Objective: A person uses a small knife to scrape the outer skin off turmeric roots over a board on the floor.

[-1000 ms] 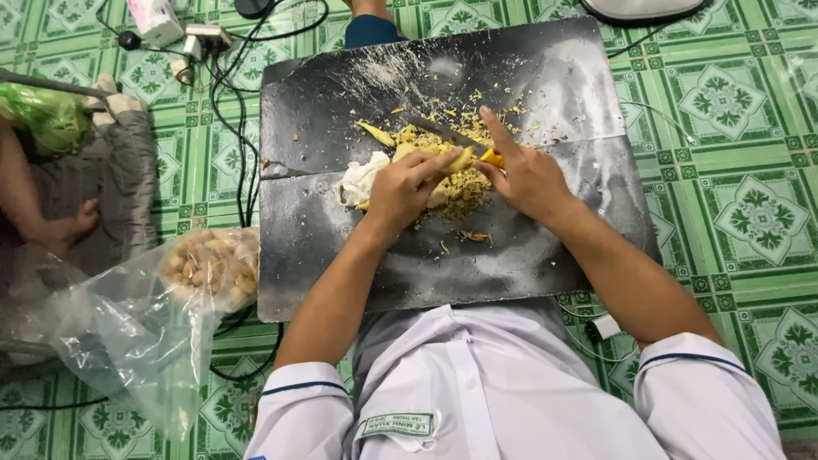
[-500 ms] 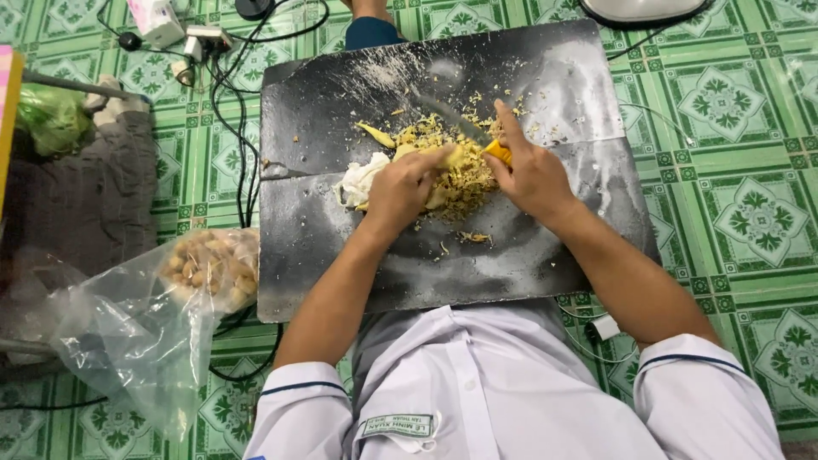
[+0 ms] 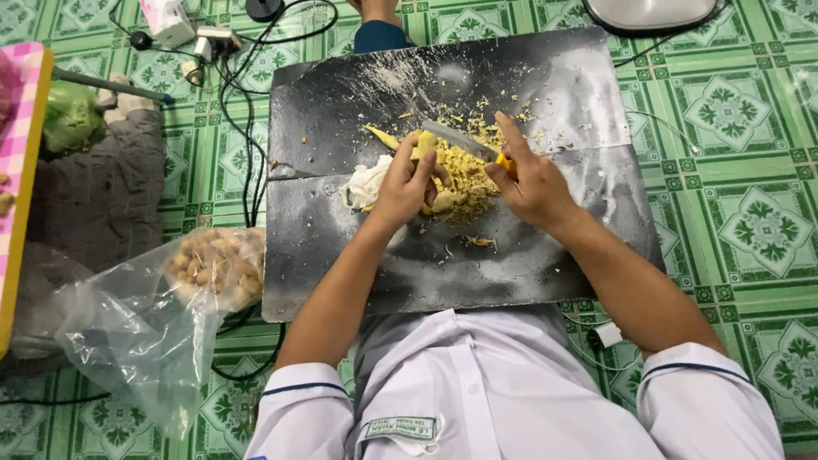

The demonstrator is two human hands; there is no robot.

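My right hand (image 3: 530, 181) grips a knife (image 3: 460, 140) by its orange handle, the blade pointing left over a heap of yellow chopped pieces (image 3: 467, 177). My left hand (image 3: 407, 181) pinches a yellow piece (image 3: 424, 145) right under the blade. Both hands work above a dark, scratched board (image 3: 358, 247) lying on the floor. A whitish lump (image 3: 366, 183) rests on the board just left of my left hand. A longer yellow strip (image 3: 381, 136) lies above it.
A clear plastic bag with pale brown round pieces (image 3: 213, 268) lies left of the board. Black cables (image 3: 239, 102) run along the board's left edge. A grey cloth (image 3: 102, 200) and a green bag (image 3: 68, 119) sit far left. Green patterned tiles (image 3: 750, 213) surround everything.
Another person's arm at the far left has gone and a pink checked edge has come into view there. My hands stay over the yellow heap, the knife blade now raised against the held piece.
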